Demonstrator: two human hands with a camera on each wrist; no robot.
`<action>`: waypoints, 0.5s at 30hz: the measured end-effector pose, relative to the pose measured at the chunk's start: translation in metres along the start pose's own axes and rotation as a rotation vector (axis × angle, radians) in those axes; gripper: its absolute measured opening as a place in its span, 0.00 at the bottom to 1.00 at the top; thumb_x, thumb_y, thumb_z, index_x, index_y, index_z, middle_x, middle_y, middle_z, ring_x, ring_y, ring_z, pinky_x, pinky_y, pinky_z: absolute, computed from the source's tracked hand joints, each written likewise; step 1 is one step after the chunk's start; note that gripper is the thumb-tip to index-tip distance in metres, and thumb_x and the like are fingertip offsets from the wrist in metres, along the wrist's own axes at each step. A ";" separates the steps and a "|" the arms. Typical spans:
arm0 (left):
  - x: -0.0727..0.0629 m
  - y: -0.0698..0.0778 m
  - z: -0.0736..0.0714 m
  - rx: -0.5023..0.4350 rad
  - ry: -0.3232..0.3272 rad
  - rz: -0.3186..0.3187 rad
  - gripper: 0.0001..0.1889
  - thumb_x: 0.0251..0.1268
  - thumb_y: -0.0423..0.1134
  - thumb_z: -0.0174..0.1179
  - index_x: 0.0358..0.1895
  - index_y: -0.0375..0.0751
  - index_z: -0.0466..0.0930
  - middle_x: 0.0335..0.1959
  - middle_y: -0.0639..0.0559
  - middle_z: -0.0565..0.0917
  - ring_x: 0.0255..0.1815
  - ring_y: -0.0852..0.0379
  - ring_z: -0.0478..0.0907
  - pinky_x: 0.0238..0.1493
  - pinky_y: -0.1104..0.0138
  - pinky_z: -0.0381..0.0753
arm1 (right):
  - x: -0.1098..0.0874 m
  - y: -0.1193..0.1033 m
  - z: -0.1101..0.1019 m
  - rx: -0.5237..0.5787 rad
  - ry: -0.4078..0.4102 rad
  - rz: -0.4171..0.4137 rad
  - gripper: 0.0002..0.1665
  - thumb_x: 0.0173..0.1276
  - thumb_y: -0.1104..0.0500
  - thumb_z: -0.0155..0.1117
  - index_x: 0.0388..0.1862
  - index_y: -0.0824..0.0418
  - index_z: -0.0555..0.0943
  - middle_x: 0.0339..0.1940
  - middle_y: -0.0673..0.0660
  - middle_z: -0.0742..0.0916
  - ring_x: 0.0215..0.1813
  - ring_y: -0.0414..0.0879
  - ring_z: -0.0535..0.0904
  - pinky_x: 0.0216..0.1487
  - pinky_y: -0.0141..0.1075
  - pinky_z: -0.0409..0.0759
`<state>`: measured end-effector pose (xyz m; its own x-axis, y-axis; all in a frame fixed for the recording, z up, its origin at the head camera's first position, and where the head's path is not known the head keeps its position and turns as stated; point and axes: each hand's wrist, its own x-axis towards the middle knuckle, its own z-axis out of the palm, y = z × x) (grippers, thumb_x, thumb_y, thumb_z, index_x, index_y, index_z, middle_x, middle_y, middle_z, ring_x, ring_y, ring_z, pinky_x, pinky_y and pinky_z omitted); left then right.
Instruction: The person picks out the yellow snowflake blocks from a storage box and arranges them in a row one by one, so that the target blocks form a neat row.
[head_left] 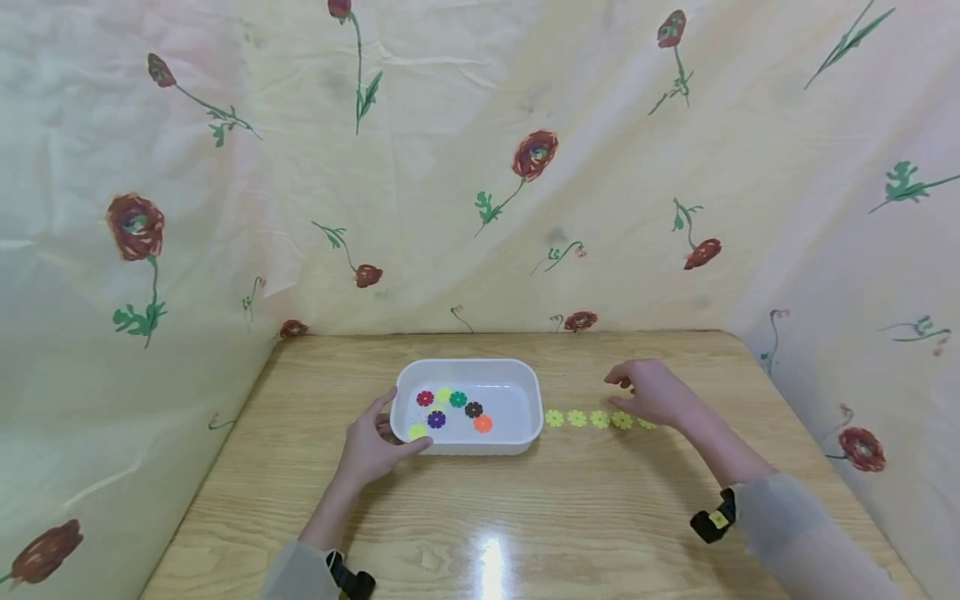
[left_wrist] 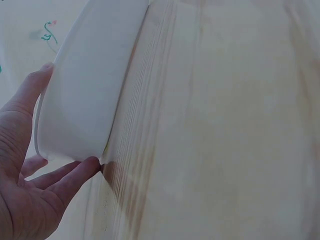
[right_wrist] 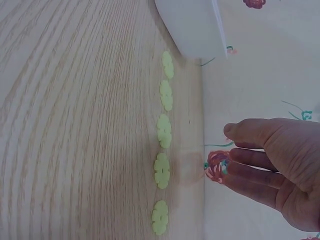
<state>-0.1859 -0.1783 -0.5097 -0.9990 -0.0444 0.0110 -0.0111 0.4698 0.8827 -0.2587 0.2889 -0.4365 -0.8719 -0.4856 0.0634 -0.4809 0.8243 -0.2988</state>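
Note:
A white plastic tub (head_left: 480, 448) stands on the table, and my left hand (head_left: 369, 446) grips its left end. In the left wrist view, thumb and fingers of that hand (left_wrist: 30, 195) spread around the tub's outer wall and edge. Inside lie several flower-shaped discs, among them a red disc (head_left: 425, 398), a purple disc (head_left: 437, 419), a black disc (head_left: 473, 409) and an orange disc (head_left: 483, 423). My right hand (head_left: 654, 392) hovers with loosely bent fingers and nothing in them. Close below it, a straight row of yellow flower discs (head_left: 599, 419) runs rightward from the tub.
The wooden table (head_left: 585, 517) reaches back to a floral cloth (head_left: 450, 167), which hangs behind it and along both sides. Black straps with small devices sit at both wrists, such as the right wrist device (head_left: 712, 521).

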 end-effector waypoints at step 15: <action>-0.001 0.001 0.000 0.011 0.002 -0.010 0.58 0.46 0.51 0.87 0.82 0.45 0.65 0.59 0.38 0.87 0.55 0.46 0.87 0.54 0.58 0.93 | 0.004 -0.004 0.003 -0.028 0.023 -0.029 0.15 0.67 0.62 0.77 0.50 0.68 0.89 0.45 0.64 0.93 0.44 0.56 0.89 0.47 0.51 0.90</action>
<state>-0.1853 -0.1783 -0.5087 -0.9987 -0.0515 0.0032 -0.0219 0.4793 0.8774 -0.2604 0.2829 -0.4385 -0.8594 -0.5027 0.0932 -0.5078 0.8181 -0.2700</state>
